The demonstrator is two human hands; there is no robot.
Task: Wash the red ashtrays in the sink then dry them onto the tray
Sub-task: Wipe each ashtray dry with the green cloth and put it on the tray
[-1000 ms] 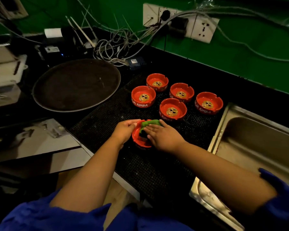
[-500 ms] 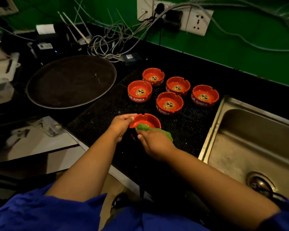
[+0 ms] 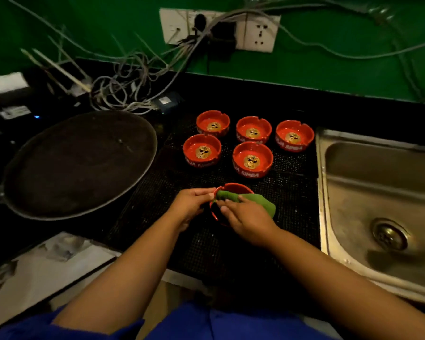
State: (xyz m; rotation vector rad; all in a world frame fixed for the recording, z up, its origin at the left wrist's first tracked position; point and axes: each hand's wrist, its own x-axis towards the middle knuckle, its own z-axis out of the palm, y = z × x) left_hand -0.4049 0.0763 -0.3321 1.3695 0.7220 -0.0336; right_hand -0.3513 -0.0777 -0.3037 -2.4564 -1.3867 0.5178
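My left hand (image 3: pixel 190 204) grips a red ashtray (image 3: pixel 233 187) by its left rim, just above the black mesh mat (image 3: pixel 157 197). My right hand (image 3: pixel 245 217) holds a green cloth (image 3: pixel 253 201) and presses it into the ashtray's bowl; most of the ashtray is hidden under cloth and fingers. Several more red ashtrays with gold emblems stand upright in a cluster on the mat behind, the nearest (image 3: pixel 252 159) a short way beyond my hands. The round dark tray (image 3: pixel 79 163) lies to the left. The steel sink (image 3: pixel 378 192) is at the right.
A tangle of cables (image 3: pixel 123 82) and wall sockets (image 3: pixel 260 33) sit at the back of the black counter against the green wall. Small devices (image 3: pixel 15 111) stand at the far left. A pale lower surface (image 3: pixel 47 266) lies in front of the counter's left edge.
The view has shifted left and down. My right hand has turned the cloth inside the ashtray, which my left hand keeps holding; the cloth now trails to the right.
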